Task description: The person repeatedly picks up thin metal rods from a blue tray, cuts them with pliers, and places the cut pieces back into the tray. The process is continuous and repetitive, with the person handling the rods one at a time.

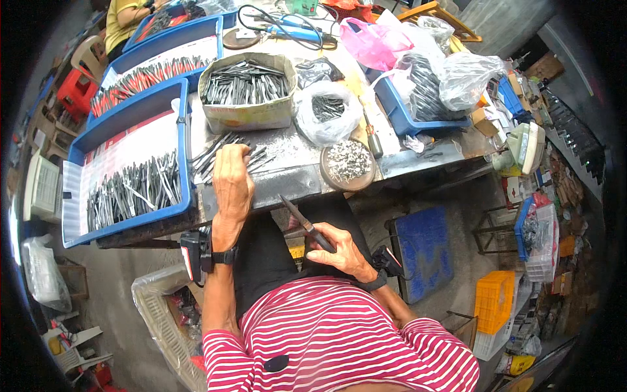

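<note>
My right hand (339, 251) is closed around the dark handle of a small knife (302, 217), whose pointed blade tilts up and left toward the table edge. At the table's front my left hand (233, 175) is closed, its fingers bent over a loose pile of thin black and silver strips (261, 157). Its fingertips are hidden, so what they pinch cannot be made out. Right of the pile stands a round dish (347, 163) filled with small white and dark bits. Behind it is a clear plastic bag (328, 112) with more dark strips inside.
Left of the hands, a blue tray (184, 140) holds rows of strips. A box (251, 116) heaped with similar strips stands behind the pile. A screwdriver (373, 140) lies beside the dish. At the right, a blue bin (396, 108) bears plastic bags; a person (124, 19) is far left.
</note>
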`<state>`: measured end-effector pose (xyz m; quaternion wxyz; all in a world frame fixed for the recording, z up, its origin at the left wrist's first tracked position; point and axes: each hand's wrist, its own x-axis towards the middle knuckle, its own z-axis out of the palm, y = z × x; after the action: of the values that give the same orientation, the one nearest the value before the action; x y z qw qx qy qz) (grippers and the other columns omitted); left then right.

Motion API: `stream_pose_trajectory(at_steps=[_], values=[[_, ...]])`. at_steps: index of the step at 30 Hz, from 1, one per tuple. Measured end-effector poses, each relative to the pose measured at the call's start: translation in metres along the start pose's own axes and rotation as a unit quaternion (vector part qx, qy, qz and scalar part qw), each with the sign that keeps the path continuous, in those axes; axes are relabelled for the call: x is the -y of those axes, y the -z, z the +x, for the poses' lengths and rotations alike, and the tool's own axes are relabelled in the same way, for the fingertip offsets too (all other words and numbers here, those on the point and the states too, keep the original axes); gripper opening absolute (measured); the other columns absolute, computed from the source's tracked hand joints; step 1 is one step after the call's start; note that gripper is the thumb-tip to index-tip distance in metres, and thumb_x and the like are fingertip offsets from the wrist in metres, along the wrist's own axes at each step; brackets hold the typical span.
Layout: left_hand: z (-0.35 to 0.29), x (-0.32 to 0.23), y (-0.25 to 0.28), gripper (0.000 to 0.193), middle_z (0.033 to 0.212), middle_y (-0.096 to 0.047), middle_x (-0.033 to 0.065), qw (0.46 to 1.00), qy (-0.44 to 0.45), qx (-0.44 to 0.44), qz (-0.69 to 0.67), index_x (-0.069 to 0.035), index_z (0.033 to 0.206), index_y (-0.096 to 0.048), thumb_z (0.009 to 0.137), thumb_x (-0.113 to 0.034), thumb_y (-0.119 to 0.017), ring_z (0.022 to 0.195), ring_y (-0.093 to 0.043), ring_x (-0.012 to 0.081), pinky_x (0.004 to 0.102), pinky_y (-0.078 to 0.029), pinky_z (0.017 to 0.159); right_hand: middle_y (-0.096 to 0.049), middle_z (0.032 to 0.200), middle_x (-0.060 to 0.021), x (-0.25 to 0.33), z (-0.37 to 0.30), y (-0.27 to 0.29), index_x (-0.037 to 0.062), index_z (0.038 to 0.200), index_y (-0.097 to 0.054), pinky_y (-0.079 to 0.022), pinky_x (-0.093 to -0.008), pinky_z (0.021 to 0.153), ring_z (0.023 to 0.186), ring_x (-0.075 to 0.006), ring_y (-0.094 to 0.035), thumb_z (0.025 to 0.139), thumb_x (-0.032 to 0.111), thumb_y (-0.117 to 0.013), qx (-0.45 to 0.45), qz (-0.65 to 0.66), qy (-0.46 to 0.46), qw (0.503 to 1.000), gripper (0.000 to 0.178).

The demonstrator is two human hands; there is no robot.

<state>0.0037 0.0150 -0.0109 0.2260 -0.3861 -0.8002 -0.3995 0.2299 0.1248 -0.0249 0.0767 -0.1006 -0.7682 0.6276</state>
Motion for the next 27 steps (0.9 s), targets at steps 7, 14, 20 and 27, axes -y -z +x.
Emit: stream_pose_trajectory(at_steps=[7,14,20,27], values=[[-0.015,-0.037,0.025,0.01,0.083,-0.058,0.0013,0.824,0.314,0.014,-0.472,-0.001,0.098,-0.058,0.089,-0.006,-0.059,0.064,-0.05,0.0071,0.0209,-0.042,0.056,-0.053,0.089,-0.0098,0.018,0.007,0.002,-0.0026,0.111,-0.051,-0.044,-0.0291,0.07,0.08,-0.0178,-0.053,0.076,0.027,-0.073,-0.061,-0.054,0.036,0.996,0.05],[-0.036,-0.043,0.022,0.017,0.086,-0.06,0.0058,0.563,0.426,0.066,-0.706,0.001,0.1,-0.058,0.088,-0.011,-0.062,0.062,-0.051,0.0069,0.0187,-0.041,0.051,-0.051,0.086,-0.0087,0.022,0.009,0.002,-0.0013,0.105,-0.052,-0.044,-0.0302,0.069,0.076,-0.0187,-0.051,0.072,0.02,-0.075,-0.132,-0.18,0.082,0.971,0.046],[-0.045,-0.046,0.011,0.015,0.075,-0.054,0.0008,0.49,0.424,0.081,-0.757,0.004,0.094,-0.057,0.089,-0.011,-0.06,0.058,-0.044,0.0054,0.0174,-0.035,0.047,-0.052,0.09,-0.0155,0.017,0.012,-0.001,-0.0013,0.11,-0.051,-0.045,-0.0361,0.068,0.076,-0.0302,-0.054,0.066,0.009,-0.076,-0.16,-0.276,0.164,0.933,0.052],[-0.05,-0.043,0.011,0.013,0.075,-0.056,0.0009,0.473,0.407,0.076,-0.777,0.003,0.095,-0.056,0.09,-0.01,-0.057,0.056,-0.043,0.0042,0.0164,-0.033,0.044,-0.054,0.093,-0.0181,0.014,0.015,-0.002,-0.0017,0.112,-0.051,-0.046,-0.0388,0.073,0.082,-0.0346,-0.056,0.062,0.005,-0.076,-0.176,-0.352,0.2,0.897,0.056]])
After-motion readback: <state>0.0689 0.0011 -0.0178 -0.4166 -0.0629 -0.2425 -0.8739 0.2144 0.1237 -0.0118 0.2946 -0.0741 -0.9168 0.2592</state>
